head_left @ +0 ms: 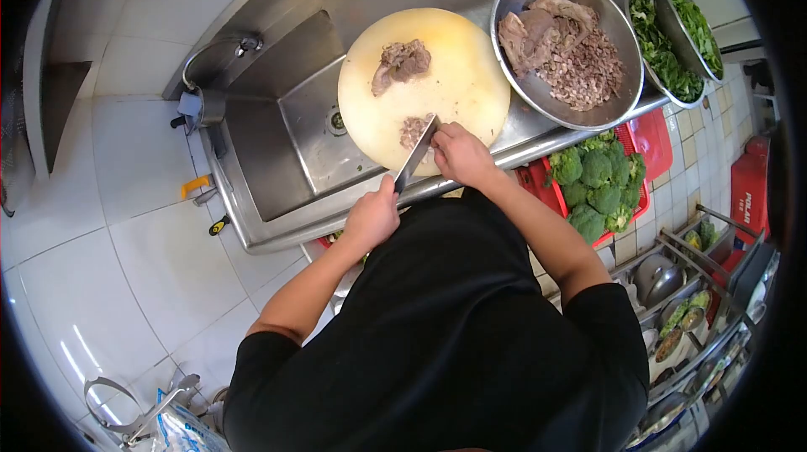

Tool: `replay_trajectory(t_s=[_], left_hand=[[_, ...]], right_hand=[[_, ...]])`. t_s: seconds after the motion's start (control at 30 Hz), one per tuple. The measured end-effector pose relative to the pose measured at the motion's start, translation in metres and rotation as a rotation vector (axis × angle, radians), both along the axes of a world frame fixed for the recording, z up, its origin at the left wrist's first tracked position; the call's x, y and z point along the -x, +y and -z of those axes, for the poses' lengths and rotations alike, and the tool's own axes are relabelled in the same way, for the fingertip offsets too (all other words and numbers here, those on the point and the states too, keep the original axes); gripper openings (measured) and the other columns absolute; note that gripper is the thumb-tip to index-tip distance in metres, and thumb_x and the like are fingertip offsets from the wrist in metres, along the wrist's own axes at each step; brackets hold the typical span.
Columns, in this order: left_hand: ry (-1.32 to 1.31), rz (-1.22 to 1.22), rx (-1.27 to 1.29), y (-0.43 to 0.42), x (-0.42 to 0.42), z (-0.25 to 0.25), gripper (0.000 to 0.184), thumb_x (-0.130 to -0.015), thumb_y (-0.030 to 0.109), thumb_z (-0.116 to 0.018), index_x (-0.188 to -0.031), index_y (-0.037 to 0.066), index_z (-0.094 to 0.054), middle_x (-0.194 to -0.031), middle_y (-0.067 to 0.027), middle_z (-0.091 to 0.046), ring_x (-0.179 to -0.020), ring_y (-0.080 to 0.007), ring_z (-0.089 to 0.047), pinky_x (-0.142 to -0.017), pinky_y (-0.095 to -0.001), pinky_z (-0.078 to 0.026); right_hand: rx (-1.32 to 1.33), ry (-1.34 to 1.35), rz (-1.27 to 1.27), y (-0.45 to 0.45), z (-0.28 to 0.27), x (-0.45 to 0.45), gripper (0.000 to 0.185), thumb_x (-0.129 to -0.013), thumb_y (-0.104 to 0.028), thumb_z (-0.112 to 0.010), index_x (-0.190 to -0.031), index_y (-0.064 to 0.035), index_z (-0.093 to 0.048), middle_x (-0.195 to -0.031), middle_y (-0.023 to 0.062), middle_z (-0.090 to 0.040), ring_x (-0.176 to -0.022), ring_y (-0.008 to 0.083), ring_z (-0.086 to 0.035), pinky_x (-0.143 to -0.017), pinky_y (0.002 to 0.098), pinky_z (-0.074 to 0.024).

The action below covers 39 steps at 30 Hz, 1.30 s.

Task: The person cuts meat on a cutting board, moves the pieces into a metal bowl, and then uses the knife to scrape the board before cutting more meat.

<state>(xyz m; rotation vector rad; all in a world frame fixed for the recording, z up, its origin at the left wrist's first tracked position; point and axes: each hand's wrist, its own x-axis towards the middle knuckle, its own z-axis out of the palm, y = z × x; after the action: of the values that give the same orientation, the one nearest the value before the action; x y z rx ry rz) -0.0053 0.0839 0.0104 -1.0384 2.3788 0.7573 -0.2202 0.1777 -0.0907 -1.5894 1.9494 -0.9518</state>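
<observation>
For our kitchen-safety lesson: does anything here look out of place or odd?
The round cutting board juts over the sink basin, which looks odd because no support shows beneath that part. No damage stands out.

The left arm (315,280) and right arm (542,229) slant inward, the left hand (373,215) clenched nearer, the right hand (461,155) farther off, its fingers (440,143) curled.
</observation>
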Motion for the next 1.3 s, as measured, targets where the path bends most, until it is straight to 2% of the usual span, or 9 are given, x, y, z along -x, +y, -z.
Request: replay_trajectory(t_s=[0.17, 0.27, 0.47, 0.67, 0.8, 0.9, 1.03, 1.2, 1.3], left_hand=[[0.082, 0.02, 0.032, -0.006, 0.026, 0.023, 0.024, -0.104, 0.02, -0.055, -0.119, 0.004, -0.045, -0.08, -0.0326, -0.069, -0.079, -0.0541, -0.069, -0.074, -0.0658, -0.052], [0.099, 0.039, 0.047, -0.016, 0.028, 0.013, 0.023, -0.104, 0.02, -0.055, -0.119, 0.005, -0.045, -0.082, -0.0325, -0.069, -0.081, -0.0536, -0.069, -0.075, -0.0645, -0.052], [0.124, 0.024, 0.055, -0.021, 0.016, -0.007, 0.022, -0.104, 0.02, -0.056, -0.116, 0.004, -0.048, -0.083, -0.0318, -0.069, -0.083, -0.0529, -0.069, -0.077, -0.0628, -0.052], [0.126, 0.05, 0.044, -0.008, 0.006, -0.016, 0.021, -0.104, 0.02, -0.055, -0.114, 0.003, -0.048, -0.082, -0.0327, -0.069, -0.081, -0.0541, -0.068, -0.076, -0.0643, -0.052], [0.031, 0.042, 0.004, 0.0, -0.004, -0.027, 0.022, -0.105, 0.02, -0.055, -0.116, 0.003, -0.047, -0.081, -0.0339, -0.069, -0.08, -0.0549, -0.068, -0.075, -0.065, -0.052], [0.022, 0.02, 0.035, 0.009, -0.006, 0.012, 0.023, -0.105, 0.021, -0.055, -0.117, 0.003, -0.046, -0.08, -0.0343, -0.068, -0.08, -0.0551, -0.068, -0.075, -0.065, -0.053], [0.093, 0.047, 0.095, 0.005, 0.025, 0.015, 0.024, -0.105, 0.022, -0.055, -0.117, 0.003, -0.046, -0.08, -0.0343, -0.068, -0.079, -0.0548, -0.068, -0.073, -0.0659, -0.052], [-0.023, 0.057, 0.053, 0.015, 0.013, -0.027, 0.025, -0.105, 0.022, -0.056, -0.117, 0.003, -0.046, -0.081, -0.0344, -0.069, -0.08, -0.0553, -0.068, -0.074, -0.0665, -0.052], [0.039, -0.012, 0.081, 0.027, 0.008, 0.02, 0.024, -0.104, 0.022, -0.057, -0.116, 0.004, -0.046, -0.081, -0.0346, -0.068, -0.08, -0.0559, -0.068, -0.075, -0.0669, -0.052]], right_hand=[[0.057, 0.024, 0.036, 0.003, -0.001, -0.001, 0.018, -0.082, -0.009, -0.069, -0.099, -0.0026, -0.065, -0.098, 0.0162, -0.063, -0.1, 0.0367, -0.063, -0.088, 0.0466, -0.0549], [0.053, 0.014, 0.114, 0.007, -0.024, -0.012, 0.024, -0.084, -0.014, -0.073, -0.103, -0.0029, -0.064, -0.102, 0.0154, -0.063, -0.103, 0.0357, -0.062, -0.09, 0.0453, -0.0543], [-0.019, 0.142, 0.144, 0.007, -0.006, -0.026, 0.031, -0.085, -0.019, -0.077, -0.106, -0.0021, -0.063, -0.107, 0.0158, -0.061, -0.109, 0.0352, -0.061, -0.095, 0.0443, -0.053], [-0.031, 0.011, 0.103, 0.013, -0.013, -0.015, 0.025, -0.089, -0.015, -0.069, -0.109, -0.0004, -0.064, -0.109, 0.0175, -0.061, -0.108, 0.0356, -0.061, -0.097, 0.0456, -0.0525], [0.015, 0.068, 0.091, 0.01, 0.0, -0.016, 0.018, -0.088, -0.011, -0.067, -0.103, -0.0012, -0.066, -0.105, 0.0166, -0.063, -0.106, 0.0348, -0.062, -0.095, 0.0447, -0.0538], [0.057, 0.106, 0.062, 0.013, 0.011, -0.014, 0.016, -0.087, -0.011, -0.066, -0.1, -0.0018, -0.066, -0.103, 0.0162, -0.064, -0.104, 0.0341, -0.063, -0.093, 0.0439, -0.0543], [0.028, 0.102, 0.042, 0.018, 0.0, -0.009, 0.013, -0.088, -0.011, -0.065, -0.098, -0.0028, -0.065, -0.102, 0.0153, -0.064, -0.101, 0.0335, -0.063, -0.091, 0.0441, -0.0549], [0.086, 0.131, 0.097, 0.021, 0.007, -0.005, 0.008, -0.089, -0.012, -0.063, -0.091, -0.004, -0.065, -0.098, 0.0136, -0.065, -0.099, 0.0328, -0.064, -0.091, 0.0438, -0.055], [0.074, 0.172, 0.068, 0.022, 0.008, -0.001, 0.008, -0.089, -0.012, -0.064, -0.091, -0.0042, -0.066, -0.097, 0.013, -0.065, -0.098, 0.032, -0.064, -0.091, 0.0434, -0.055]])
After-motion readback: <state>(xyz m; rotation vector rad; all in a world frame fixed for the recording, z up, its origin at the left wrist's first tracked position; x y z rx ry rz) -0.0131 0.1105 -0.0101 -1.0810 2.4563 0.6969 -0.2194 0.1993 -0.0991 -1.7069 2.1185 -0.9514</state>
